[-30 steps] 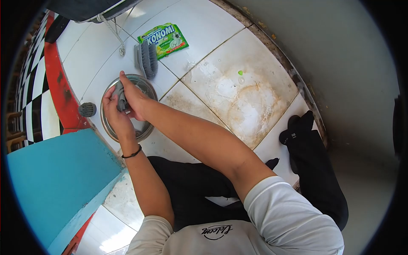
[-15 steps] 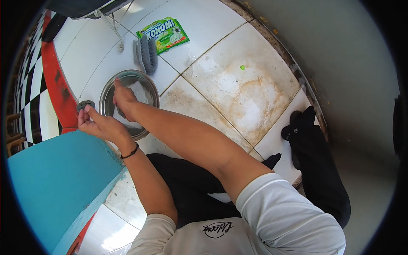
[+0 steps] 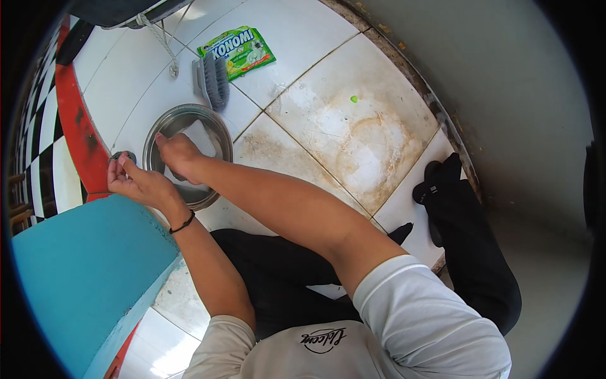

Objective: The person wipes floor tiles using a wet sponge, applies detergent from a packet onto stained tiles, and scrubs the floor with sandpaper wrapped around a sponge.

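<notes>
My left hand (image 3: 140, 184) pinches a dark grey scouring pad (image 3: 122, 156) between thumb and fingers, just outside the left rim of a round metal bowl. My right hand (image 3: 178, 155) is over the inside of this metal bowl (image 3: 225, 136), its fingers curled in; anything inside them is hidden. White, cloudy contents (image 3: 201, 137) show in the bowl around the right hand. Behind the bowl, a grey scrubbing brush (image 3: 214, 82) stands on its side, bristles facing right, next to a green KONOMI packet (image 3: 245, 54).
A turquoise block (image 3: 88, 252) stands close at the left, with a red edge (image 3: 79, 120) beyond it. White floor tiles (image 3: 303, 120) carry brown stains and a small green scrap (image 3: 354, 99). A grey wall (image 3: 505, 95) bounds the right. A rope (image 3: 163, 41) hangs at the top.
My right hand's fingers have curled in more over the bowl. My left hand and the scouring pad have stayed beside the rim, with the fingers now covering more of the pad. The view has shifted slightly.
</notes>
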A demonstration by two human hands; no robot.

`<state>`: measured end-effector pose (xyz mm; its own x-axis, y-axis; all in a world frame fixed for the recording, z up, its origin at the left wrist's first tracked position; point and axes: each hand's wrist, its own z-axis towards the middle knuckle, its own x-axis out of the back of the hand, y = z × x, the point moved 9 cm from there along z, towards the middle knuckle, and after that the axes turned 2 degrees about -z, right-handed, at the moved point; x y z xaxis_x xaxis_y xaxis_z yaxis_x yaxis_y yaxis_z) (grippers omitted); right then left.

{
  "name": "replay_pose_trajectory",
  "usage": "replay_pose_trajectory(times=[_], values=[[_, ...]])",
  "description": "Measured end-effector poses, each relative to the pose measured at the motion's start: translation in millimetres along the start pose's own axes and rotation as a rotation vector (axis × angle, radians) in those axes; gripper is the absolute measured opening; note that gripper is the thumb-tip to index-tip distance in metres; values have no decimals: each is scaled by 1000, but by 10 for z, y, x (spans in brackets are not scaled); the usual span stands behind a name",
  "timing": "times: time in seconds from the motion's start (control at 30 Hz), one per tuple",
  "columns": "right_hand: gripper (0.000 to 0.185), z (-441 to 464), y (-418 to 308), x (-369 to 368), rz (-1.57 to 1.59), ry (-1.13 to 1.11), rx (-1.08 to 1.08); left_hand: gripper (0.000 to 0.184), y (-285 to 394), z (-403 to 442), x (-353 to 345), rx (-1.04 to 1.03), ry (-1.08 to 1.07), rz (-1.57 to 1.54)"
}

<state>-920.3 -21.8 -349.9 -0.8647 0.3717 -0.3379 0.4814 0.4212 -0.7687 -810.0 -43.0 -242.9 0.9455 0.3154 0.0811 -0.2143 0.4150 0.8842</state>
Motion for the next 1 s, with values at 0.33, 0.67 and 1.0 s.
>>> replay_pose_trajectory(times=[0.33, 0.67, 1.0], values=[[29, -1915, -1451, 2112, -54, 160, 167, 50, 82, -204, -274, -193, -260, 247], [39, -3339, -2546, 3050, -38, 259, 449, 55, 366, -860, -335, -268, -421, 246], [44, -3182, -2362, 3093, -175, 367, 464, 44, 1422, -1435, 413, -261, -634, 219]])
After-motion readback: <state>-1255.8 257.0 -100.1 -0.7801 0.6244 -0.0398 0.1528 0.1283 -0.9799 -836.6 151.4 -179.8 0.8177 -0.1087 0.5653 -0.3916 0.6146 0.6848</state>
